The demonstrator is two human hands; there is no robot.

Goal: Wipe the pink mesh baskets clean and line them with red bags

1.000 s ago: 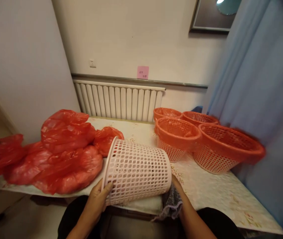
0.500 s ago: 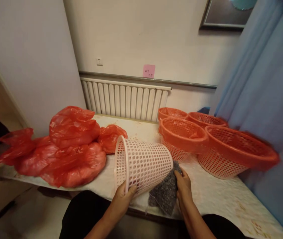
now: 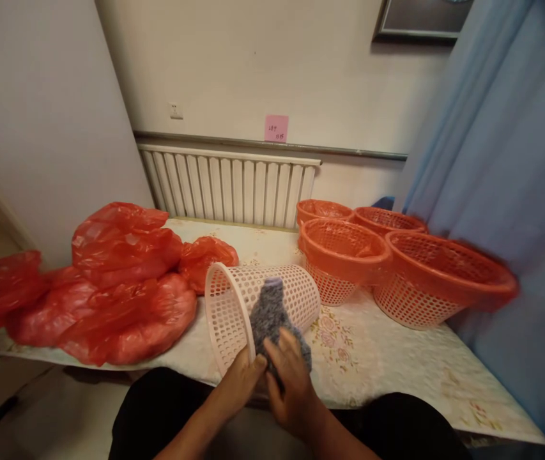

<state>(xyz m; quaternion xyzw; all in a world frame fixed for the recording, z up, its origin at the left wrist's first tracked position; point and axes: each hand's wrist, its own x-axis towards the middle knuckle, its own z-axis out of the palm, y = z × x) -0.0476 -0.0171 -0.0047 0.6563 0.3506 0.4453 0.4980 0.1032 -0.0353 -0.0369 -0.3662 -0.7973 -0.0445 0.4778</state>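
Note:
A pale pink perforated wastebasket (image 3: 296, 291) lies on its side above the table's front edge, its mouth facing left. My left hand (image 3: 242, 377) is closed on its rim at the lower side of the mouth. A grey cloth (image 3: 272, 313) lies over the basket's outer wall. My right hand (image 3: 291, 377) presses the cloth against the wall close to the rim, its fingers bent over the fabric and next to my left hand. Part of the cloth is hidden beneath those fingers.
Red plastic bags (image 3: 128, 306) are heaped on the table's left side. Several wastebaskets with red liners, one of them a front basket (image 3: 344, 249), stand at the right by a blue curtain (image 3: 497, 166). A radiator (image 3: 234, 185) runs along the wall behind the floral-covered table (image 3: 387, 370).
My right hand has brought the grey cloth from the basket's base end, at the right, leftward onto its wall near the rim. My left hand still holds the rim. The view has shifted slightly.

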